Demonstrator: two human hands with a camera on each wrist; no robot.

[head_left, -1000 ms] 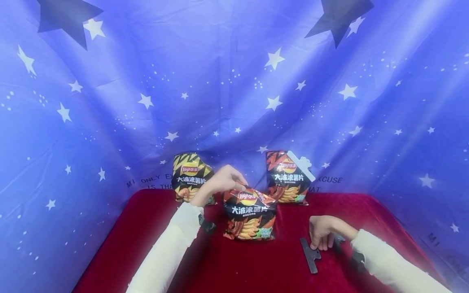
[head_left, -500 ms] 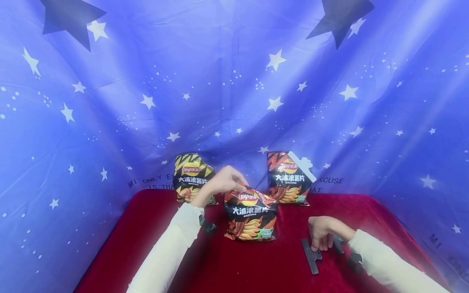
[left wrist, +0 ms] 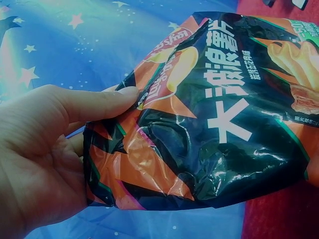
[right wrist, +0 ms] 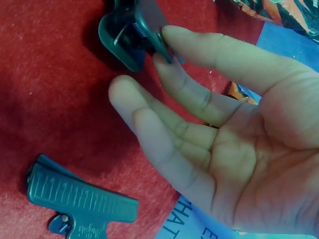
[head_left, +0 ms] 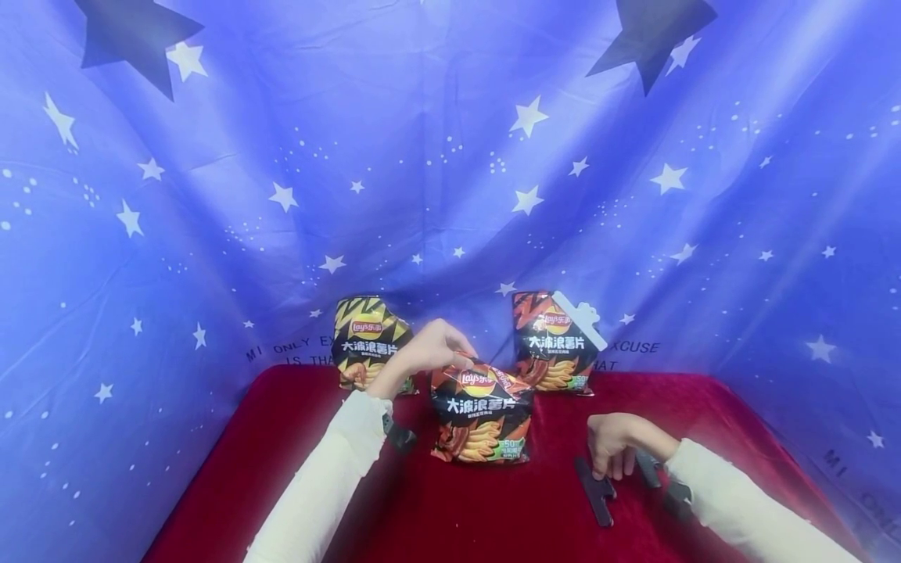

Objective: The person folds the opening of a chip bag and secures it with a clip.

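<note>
My left hand [head_left: 431, 346] pinches the top left corner of a black and orange potato chip bag [head_left: 482, 430] standing at the middle of the table. In the left wrist view, the thumb lies on the front of the bag [left wrist: 219, 164], whose top is folded over at a slant; the other fingers are partly hidden behind it. At the right, my right hand [head_left: 612, 442] holds a black bag clip [head_left: 597, 499] low over the table. The right wrist view has thumb and forefinger pinching one end of this clip [right wrist: 112, 40], the remaining fingers loosely bent.
A second black clip [right wrist: 79, 196] lies on the red cloth [head_left: 507, 516] beside my right hand. Behind stand a yellow and black chip bag [head_left: 366, 344] and another orange one [head_left: 552, 352] with a white clip [head_left: 583, 320] on its corner. A blue starry curtain [head_left: 436, 117] surrounds the table.
My right hand has shifted slightly left, and the black clip in it has tipped a little. The left hand and its chip bag stay nearly still.
</note>
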